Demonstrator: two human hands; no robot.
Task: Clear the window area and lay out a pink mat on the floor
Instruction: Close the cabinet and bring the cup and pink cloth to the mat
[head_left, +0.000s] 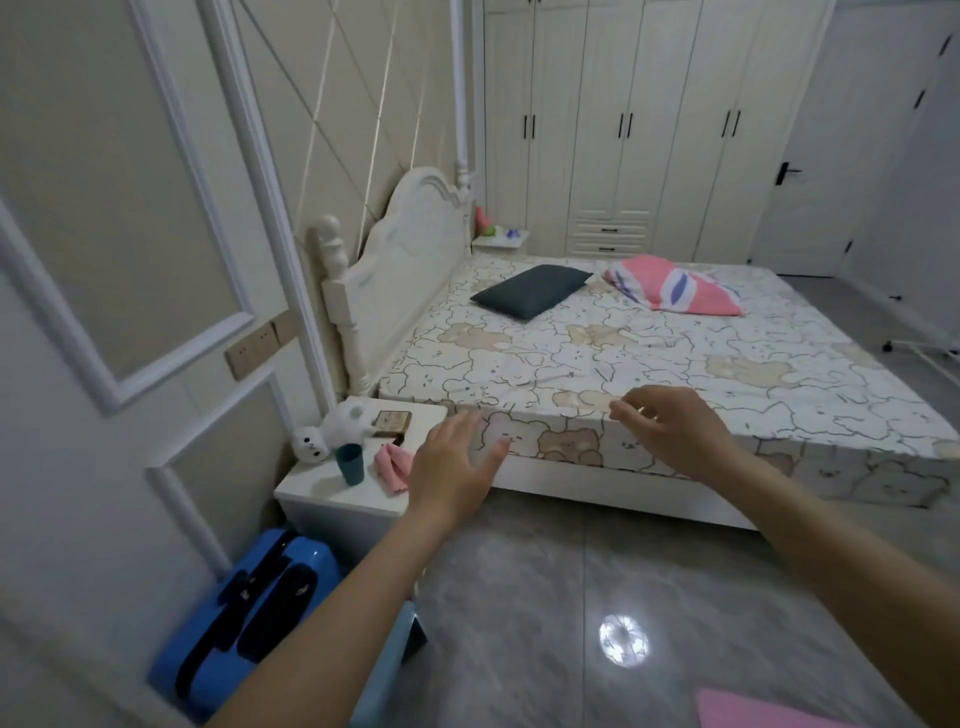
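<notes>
- A bedroom is seen, with a grey tiled floor and a cream wardrobe along the far wall.
- A bed with a bear-print sheet is placed against a panelled wall; a dark pillow and a pink patterned pillow are laid near its head.
- A white bedside desk is set just beside the bed; a white plush toy, a teal cup, a small brown box and a folded pink cloth are carried on it.
- A blue suitcase is stood on the floor against the wall, near the desk.
- The left hand is held out in the air with fingers spread wide, in front of the bed's near edge; nothing is held.
- The right hand is raised over the mattress corner with fingers loosely bent; nothing is gripped.
- A corner of the pink mat is seen on the floor at the lower right edge, well apart from both hands.
</notes>
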